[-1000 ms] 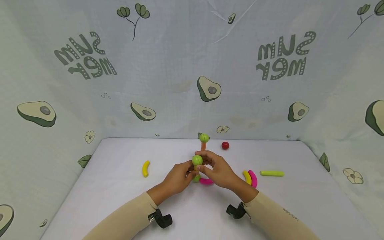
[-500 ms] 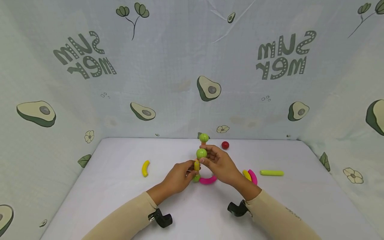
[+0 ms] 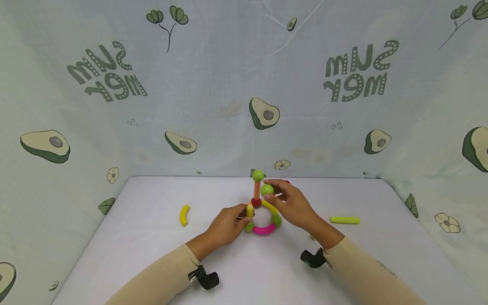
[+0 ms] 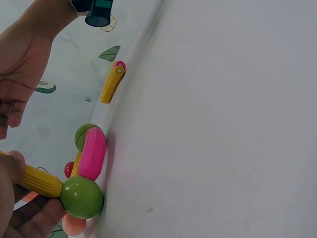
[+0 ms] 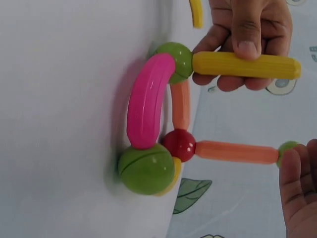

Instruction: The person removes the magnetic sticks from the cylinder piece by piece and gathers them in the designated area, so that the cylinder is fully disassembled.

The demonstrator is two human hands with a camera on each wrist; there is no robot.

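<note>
Pale cloth (image 3: 225, 72) with 2 mirrored "Summer" prints (image 3: 356, 67) hangs behind a white table (image 3: 133, 250)

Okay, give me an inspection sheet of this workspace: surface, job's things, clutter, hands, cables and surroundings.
Surface: white tabletop, with a small brownish mark in the left wrist view.
Job's things: a yellow rod stands on a green ball joined to a pink curved piece; an orange rod stands on a red ball.
Clutter: loose yellow curved piece; lime rod; another yellow piece and a pink piece.
Hands: left hand grips the yellow rod; right hand holds another green ball.
Cables: nothing seen.
Surroundings: pale cloth with printed avocados.
</note>
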